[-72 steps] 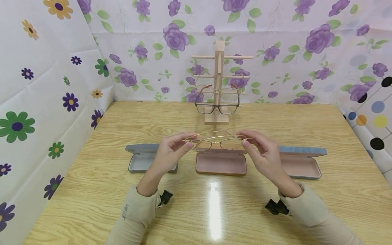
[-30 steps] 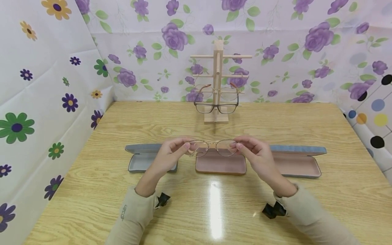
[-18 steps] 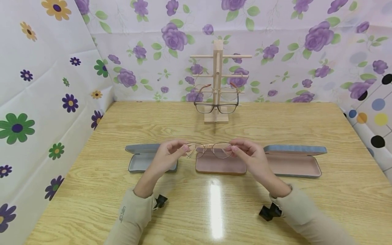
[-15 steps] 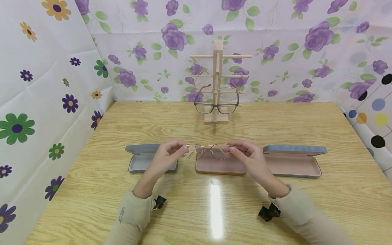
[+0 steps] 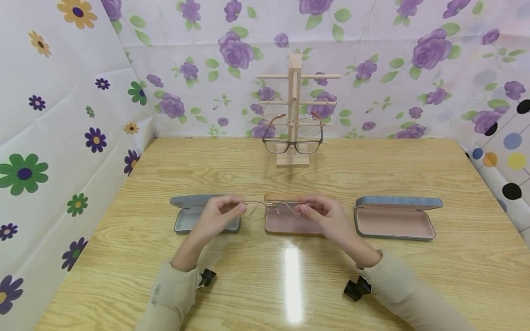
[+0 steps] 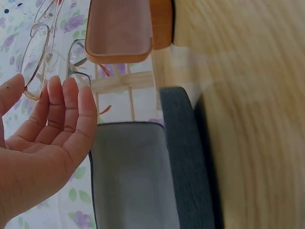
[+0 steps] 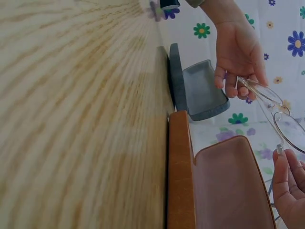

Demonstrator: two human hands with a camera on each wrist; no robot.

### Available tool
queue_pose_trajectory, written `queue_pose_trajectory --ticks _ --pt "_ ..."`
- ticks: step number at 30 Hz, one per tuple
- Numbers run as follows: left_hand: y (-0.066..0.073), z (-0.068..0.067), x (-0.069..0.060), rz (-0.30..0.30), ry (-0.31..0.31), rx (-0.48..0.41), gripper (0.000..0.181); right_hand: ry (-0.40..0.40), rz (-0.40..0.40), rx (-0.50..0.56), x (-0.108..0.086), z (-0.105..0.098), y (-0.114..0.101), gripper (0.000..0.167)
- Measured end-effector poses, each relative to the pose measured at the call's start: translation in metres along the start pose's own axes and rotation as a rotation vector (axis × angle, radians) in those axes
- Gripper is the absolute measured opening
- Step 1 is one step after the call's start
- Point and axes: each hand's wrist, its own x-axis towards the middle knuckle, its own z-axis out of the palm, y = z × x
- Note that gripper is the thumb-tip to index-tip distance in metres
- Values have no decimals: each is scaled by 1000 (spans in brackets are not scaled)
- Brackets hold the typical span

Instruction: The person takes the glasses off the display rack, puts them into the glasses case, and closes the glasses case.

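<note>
Thin gold-rimmed eyeglasses (image 5: 285, 211) hang in the air between both hands, their temples folded behind the lenses. The left hand (image 5: 216, 215) pinches one end of the frame between thumb and fingertips; the left wrist view shows its other fingers extended near the eyeglasses (image 6: 37, 64). At the opposite end, the right hand (image 5: 327, 217) pinches the frame with thumb and fingers. Below and just behind the eyeglasses lies an opened orange glasses case (image 5: 285, 227) with pink lining, partly covered by the right hand. The right wrist view shows the case's orange lid (image 7: 181, 171) and lining from close by.
An opened grey-blue case (image 5: 188, 220) sits partly behind the left hand. To the right lies an opened blue case (image 5: 395, 223) with pink lining. A wooden display stand (image 5: 295, 87) at the back bears dark-framed glasses (image 5: 292, 145) and a thin-rimmed pair (image 5: 309, 133).
Both hands have lowered the eyeglasses and carried them left, toward the person. The lenses have turned to face the person more. The cases and stand have stayed put.
</note>
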Motion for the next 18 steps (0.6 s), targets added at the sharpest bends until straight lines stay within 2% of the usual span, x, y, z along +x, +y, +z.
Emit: queue_pose_trajectory --ticks 11,18 --pt "-8 -12 -8 -22 9 31 33 -27 -25 7 3 15 6 19" --pt "-13 -20 -14 -35 20 50 33 -13 44 -23 5 26 8 21"
